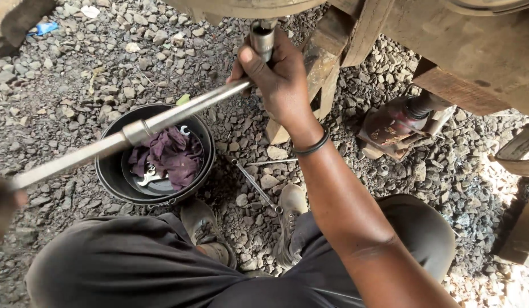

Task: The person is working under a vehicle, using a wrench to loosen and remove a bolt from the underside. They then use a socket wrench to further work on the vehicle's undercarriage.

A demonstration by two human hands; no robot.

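My right hand (279, 80) grips the head of a long steel socket wrench (162, 117), where its socket (262, 37) points up at the rusty underside of a vehicle (481, 45). The wrench's handle, lengthened by a pipe, runs down to the left. My left hand (3, 205) holds the far end of that handle at the frame's left edge, blurred and mostly cut off. A black band sits on my right wrist.
A black pan (113, 177) on the gravel holds a purple rag (173, 157) and spanners. A thin rod tool (256, 185) lies by my boots (290, 208). Wooden blocks (321, 74) and a rusty jack (398, 122) prop the vehicle. Gravel covers the ground.
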